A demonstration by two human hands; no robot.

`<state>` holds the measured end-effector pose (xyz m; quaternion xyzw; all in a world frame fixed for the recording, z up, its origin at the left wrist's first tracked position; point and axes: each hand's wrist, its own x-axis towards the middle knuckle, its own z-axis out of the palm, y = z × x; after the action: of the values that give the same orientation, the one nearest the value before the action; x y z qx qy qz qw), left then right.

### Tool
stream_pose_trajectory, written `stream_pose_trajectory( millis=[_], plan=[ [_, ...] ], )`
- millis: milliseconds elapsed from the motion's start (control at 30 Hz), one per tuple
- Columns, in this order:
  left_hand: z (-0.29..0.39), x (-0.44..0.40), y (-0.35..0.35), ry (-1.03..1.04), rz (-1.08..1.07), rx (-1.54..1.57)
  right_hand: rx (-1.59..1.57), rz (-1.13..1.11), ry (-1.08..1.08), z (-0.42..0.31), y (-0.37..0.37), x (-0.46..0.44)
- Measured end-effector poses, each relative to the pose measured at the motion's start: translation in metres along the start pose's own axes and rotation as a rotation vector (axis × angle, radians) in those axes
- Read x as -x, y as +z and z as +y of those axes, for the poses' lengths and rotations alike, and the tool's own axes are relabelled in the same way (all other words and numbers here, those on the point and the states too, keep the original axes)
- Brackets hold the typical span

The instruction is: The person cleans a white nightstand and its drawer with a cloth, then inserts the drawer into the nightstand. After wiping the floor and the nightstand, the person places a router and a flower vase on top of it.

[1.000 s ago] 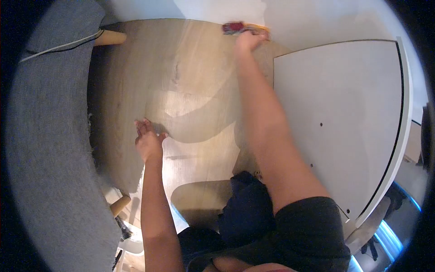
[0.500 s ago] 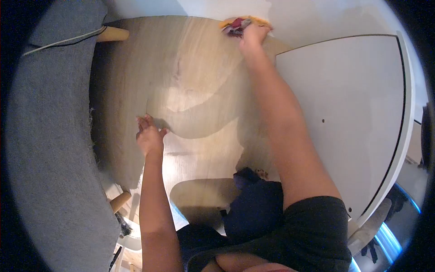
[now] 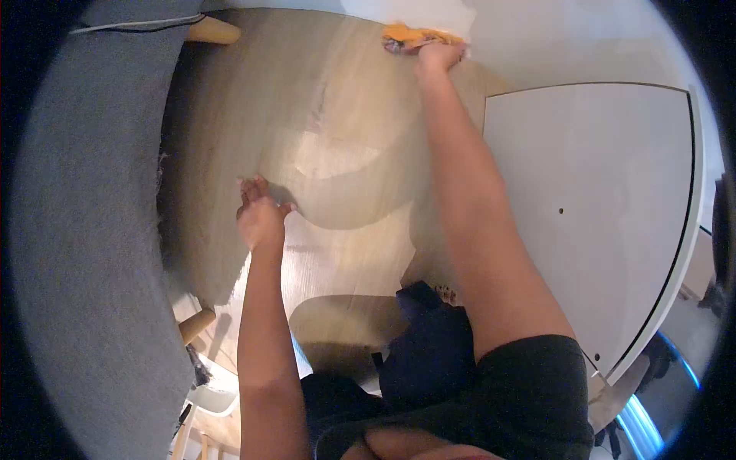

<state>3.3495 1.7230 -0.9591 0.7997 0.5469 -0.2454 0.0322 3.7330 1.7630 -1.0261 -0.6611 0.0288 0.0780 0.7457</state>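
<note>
My right hand (image 3: 442, 55) reaches far forward, closed on an orange cloth (image 3: 414, 36) with some dark red and grey in it. The cloth lies where the wooden floor (image 3: 345, 115) meets the white wall (image 3: 537, 38). On the left, my left hand (image 3: 262, 218) rests on the floor with its fingers spread and nothing in it. The fingers of my right hand are partly hidden by the cloth.
A grey fabric-covered piece of furniture (image 3: 100, 192) with wooden legs (image 3: 213, 31) stands along the left, a cable across its top. On the right is a white panel (image 3: 598, 176). Dark cloth (image 3: 429, 353) hangs near my body.
The cloth has turned and spread, showing more orange, and my right hand has moved slightly right along the wall. The view has shifted a little. My left hand stays on the floor.
</note>
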Motion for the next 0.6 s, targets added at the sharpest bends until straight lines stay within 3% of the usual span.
stream_pose_trajectory(
  millis=[33,67,100,200,267,300,367,400,500,533,600],
  plan=[
    [-0.001,-0.001,0.001,-0.008,-0.012,0.004,0.091,0.017,0.069,0.014,0.001,-0.011],
    [0.000,-0.002,-0.004,-0.010,-0.026,0.003,0.267,-0.023,-0.160,0.011,-0.010,-0.012],
    [-0.001,-0.001,-0.002,-0.017,-0.029,0.004,0.268,-0.030,-0.156,-0.006,-0.031,-0.005],
    [-0.003,0.002,0.002,0.031,0.036,0.015,0.541,-0.357,-0.223,-0.047,-0.072,0.008],
    [0.000,-0.002,-0.003,-0.004,-0.045,0.050,1.122,-0.732,-0.721,-0.037,-0.080,0.008],
    [0.001,-0.004,-0.003,-0.015,-0.042,0.046,1.110,-0.738,-0.722,-0.019,-0.077,0.017],
    [-0.002,-0.005,0.006,0.001,0.007,0.022,1.367,-0.280,-1.132,0.034,-0.064,0.051],
    [-0.004,-0.005,0.009,-0.016,-0.004,0.023,1.354,-0.233,-1.207,0.042,-0.048,0.057],
    [-0.005,-0.003,0.013,0.039,0.065,0.058,1.195,-0.831,-1.159,0.055,0.001,0.123],
    [-0.006,-0.006,0.015,0.046,0.067,0.067,1.254,-0.971,-1.302,0.037,-0.004,0.173],
    [-0.014,-0.001,0.013,0.022,0.074,0.080,0.390,-1.459,-1.300,0.044,-0.017,0.236]
  ],
)
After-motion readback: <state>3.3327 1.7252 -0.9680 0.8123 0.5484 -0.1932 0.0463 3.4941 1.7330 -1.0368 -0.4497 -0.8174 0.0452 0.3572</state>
